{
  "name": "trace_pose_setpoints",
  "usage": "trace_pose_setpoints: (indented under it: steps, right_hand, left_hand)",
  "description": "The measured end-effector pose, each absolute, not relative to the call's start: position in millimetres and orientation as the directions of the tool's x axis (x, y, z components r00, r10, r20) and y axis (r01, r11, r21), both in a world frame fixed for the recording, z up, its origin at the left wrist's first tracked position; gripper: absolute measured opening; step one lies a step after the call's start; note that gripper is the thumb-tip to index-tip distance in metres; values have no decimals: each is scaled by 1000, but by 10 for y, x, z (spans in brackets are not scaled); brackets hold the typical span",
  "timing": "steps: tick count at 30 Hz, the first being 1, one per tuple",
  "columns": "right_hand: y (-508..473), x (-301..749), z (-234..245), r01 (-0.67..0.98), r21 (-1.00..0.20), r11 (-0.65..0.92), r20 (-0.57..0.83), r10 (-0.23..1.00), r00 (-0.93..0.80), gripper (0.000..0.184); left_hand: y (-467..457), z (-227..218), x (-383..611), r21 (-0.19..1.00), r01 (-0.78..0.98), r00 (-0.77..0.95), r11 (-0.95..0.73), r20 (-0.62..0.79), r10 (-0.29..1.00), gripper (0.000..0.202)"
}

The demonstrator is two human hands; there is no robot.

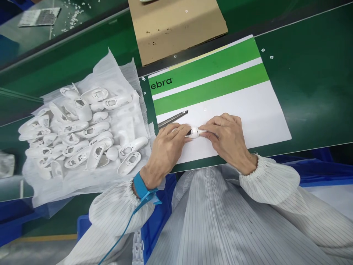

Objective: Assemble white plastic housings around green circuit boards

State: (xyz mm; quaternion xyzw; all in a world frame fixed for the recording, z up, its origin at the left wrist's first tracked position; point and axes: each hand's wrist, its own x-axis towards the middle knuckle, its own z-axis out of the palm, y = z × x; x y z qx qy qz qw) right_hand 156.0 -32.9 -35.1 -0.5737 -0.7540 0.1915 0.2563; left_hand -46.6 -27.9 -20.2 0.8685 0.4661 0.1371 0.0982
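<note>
Both hands meet over a white and green printed sheet (248, 99). My left hand (167, 147) and my right hand (226, 138) are closed from either side on a small white plastic shell (195, 132), fingertips pinching it; most of the part is hidden by the fingers. A dark pair of tweezers (173, 118) lies on the sheet just above my left hand. A blue wrist strap (140, 186) with a coiled cord sits on my left wrist. To the left, several white plastic shells (79, 129) are heaped on a white foam sheet (121, 73).
A brown cardboard sheet (176, 25) lies at the top middle. The bench is a green mat (311, 81). Blue bins (157, 221) stand below the bench edge. Small white scraps and a grey pad (40, 16) lie at the far left top.
</note>
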Motion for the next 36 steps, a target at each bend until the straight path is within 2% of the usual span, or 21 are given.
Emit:
trace_pose_setpoints:
  steps: [7, 14, 19, 22, 25, 27, 29, 33, 36]
  right_hand:
    - [-309, 1554, -310, 778, -573, 258, 140, 966, -218, 18]
    - [-316, 1520, -309, 787, -569, 238, 122, 971, -205, 15]
    - [-308, 1527, -280, 778, -572, 260, 128, 965, -228, 19]
    - [-291, 1465, -275, 792, -550, 266, 129, 964, -235, 25]
    - [-282, 1362, -325, 812, -512, 281, 186, 959, -214, 32]
    - [-297, 1307, -370, 824, -490, 285, 217, 955, -201, 31]
    - [-329, 1272, -402, 837, -476, 270, 220, 958, -184, 31]
    - [-377, 1225, -421, 862, -453, 228, 206, 967, -148, 30]
    - [-351, 1210, -427, 865, -455, 213, 216, 968, -125, 29]
  left_hand:
    - [-266, -138, -424, 237, 788, 561, -569, 105, 821, 21]
    - [-135, -63, -329, 117, 786, 614, -606, -48, 787, 15]
    - [-44, -82, -310, 155, 821, 564, -550, -63, 824, 9]
    - [-19, -57, -297, 149, 850, 522, -506, -101, 847, 16]
    - [-2, -5, -333, 238, 876, 455, -419, -121, 882, 35]
    - [-8, 13, -370, 352, 852, 442, -386, -91, 892, 59]
    - [-34, -9, -381, 460, 807, 442, -370, -55, 895, 69]
    - [-133, -171, -292, 549, 759, 396, -349, 35, 918, 42]
    - [-189, -283, -234, 578, 747, 318, -329, 124, 940, 38]
